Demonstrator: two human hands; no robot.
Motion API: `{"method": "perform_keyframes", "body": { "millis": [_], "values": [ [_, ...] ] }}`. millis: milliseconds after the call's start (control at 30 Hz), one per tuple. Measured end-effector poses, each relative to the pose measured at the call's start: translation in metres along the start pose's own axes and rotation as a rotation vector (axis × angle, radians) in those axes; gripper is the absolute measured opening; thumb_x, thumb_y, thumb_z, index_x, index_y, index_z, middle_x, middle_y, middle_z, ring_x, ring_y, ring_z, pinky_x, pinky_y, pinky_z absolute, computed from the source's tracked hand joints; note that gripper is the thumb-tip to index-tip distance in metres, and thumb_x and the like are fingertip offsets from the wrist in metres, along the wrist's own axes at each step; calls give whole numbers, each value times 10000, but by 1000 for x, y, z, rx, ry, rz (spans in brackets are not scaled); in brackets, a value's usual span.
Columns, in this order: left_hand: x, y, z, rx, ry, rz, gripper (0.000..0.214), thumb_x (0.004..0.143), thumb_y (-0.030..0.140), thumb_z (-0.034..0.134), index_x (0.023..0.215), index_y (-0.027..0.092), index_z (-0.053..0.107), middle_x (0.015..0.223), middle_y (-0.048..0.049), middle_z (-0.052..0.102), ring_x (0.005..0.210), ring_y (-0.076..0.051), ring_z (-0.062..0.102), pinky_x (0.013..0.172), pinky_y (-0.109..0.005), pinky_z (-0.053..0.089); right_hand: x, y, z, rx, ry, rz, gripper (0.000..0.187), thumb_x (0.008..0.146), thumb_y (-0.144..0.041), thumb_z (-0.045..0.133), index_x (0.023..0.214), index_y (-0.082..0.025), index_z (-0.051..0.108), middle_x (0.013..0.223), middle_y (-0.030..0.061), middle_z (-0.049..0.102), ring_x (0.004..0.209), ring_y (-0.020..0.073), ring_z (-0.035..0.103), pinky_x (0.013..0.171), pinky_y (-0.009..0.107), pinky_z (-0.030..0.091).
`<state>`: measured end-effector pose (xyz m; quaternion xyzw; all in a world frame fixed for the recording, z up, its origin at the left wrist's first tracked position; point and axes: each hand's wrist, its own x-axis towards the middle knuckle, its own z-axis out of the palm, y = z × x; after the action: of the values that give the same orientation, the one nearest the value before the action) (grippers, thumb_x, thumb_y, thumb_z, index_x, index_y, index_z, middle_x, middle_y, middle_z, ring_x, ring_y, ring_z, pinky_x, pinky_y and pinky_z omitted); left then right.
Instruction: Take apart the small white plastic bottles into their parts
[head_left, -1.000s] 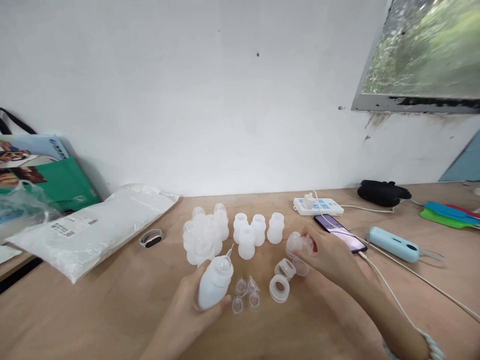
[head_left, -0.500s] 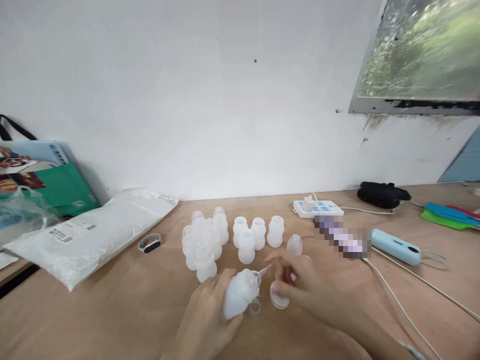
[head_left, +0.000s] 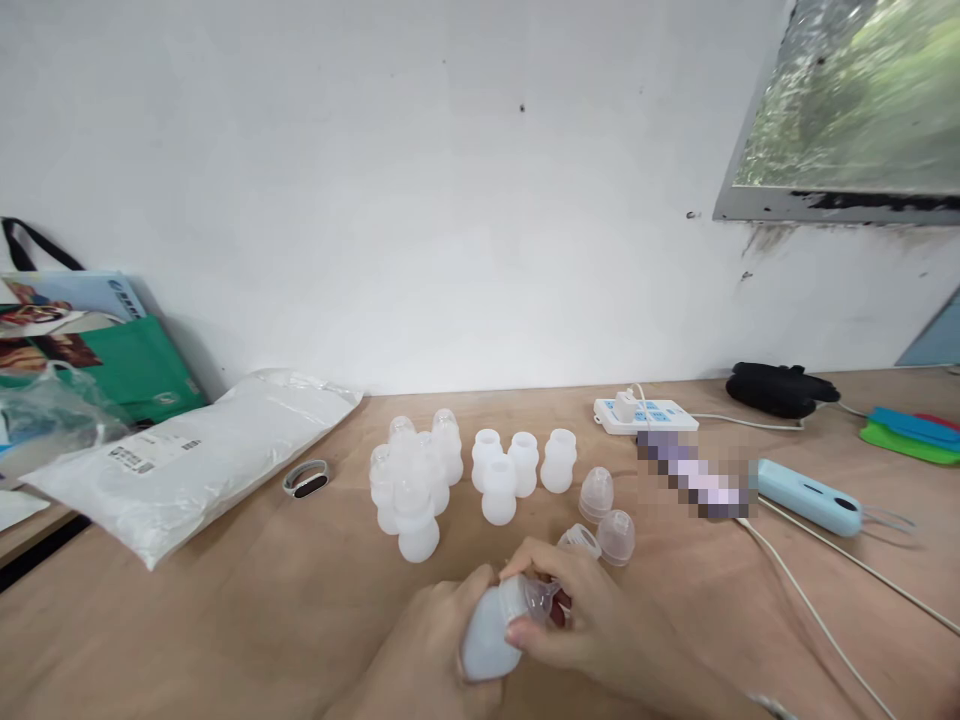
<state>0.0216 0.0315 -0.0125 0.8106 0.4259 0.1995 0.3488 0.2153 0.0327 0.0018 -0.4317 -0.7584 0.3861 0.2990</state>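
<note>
My left hand point(head_left: 431, 640) is wrapped round a white baby bottle point(head_left: 487, 640), tilted with its top to the right. At that top sit a white screw collar point(head_left: 513, 598) and a clear nipple point(head_left: 541, 600). The thumb and fingers of my right hand point(head_left: 596, 610) grip the collar from both sides, partly covering the nipple. Just beyond my right hand lie a translucent ring point(head_left: 580, 541) and two clear domed caps point(head_left: 616, 538). Several open-necked white bottles point(head_left: 499, 490) stand behind the held bottle.
Several bottles with clear domed caps point(head_left: 417, 530) cluster at centre-left, near a wristband point(head_left: 307, 480) and a white plastic parcel point(head_left: 202, 455). Rightward are a power strip point(head_left: 651, 416), a light blue device point(head_left: 806, 496), cables and a black case point(head_left: 780, 388) by the wall.
My right hand has gone from the nipple's tip to the collar, closing round it. The bottle has come slightly lower and nearer. The view has shifted a little.
</note>
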Motion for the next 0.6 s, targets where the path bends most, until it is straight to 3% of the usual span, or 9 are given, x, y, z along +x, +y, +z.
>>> {"method": "perform_keyframes", "body": {
  "millis": [133, 267, 400, 533, 600],
  "values": [
    [0, 7, -16, -485, -241, -113, 350, 609, 151, 669, 944, 211, 588, 809, 42, 575, 711, -144, 510, 593, -219, 382, 0, 6, -13, 47, -105, -304, 347, 797, -411, 749, 1119, -295, 693, 1017, 31, 684, 900, 206, 611, 780, 294, 502],
    [-1, -7, -20, -740, -386, -205, 444, 617, 437, 772, 952, 212, 587, 750, 35, 565, 735, -175, 551, 622, -247, 393, 0, 6, -22, 83, -158, -408, 354, 854, -320, 730, 1194, -400, 678, 1116, 11, 662, 1028, 198, 607, 904, 304, 498],
    [-3, -25, -12, -943, -378, -304, 730, 553, 748, 739, 998, 200, 554, 834, -14, 631, 717, -178, 598, 626, -271, 426, -1, 5, -21, 127, -152, -457, 280, 910, -250, 663, 1172, -342, 701, 1165, 31, 652, 1085, 183, 597, 941, 328, 503],
    [-4, -25, -11, -1027, -392, -333, 747, 515, 770, 744, 931, 173, 575, 852, -48, 654, 705, -191, 624, 599, -279, 451, -2, 7, -20, 167, -157, -468, 228, 947, -258, 608, 1141, -311, 716, 1197, 48, 645, 1108, 176, 598, 935, 325, 509],
    [-4, -20, -12, -1009, -375, -305, 753, 532, 766, 737, 971, 174, 586, 834, -39, 653, 693, -194, 632, 591, -279, 463, -3, 10, -22, 157, -168, -452, 286, 932, -306, 635, 1214, -331, 672, 1281, 49, 615, 1176, 194, 570, 977, 350, 487]
  ]
}}
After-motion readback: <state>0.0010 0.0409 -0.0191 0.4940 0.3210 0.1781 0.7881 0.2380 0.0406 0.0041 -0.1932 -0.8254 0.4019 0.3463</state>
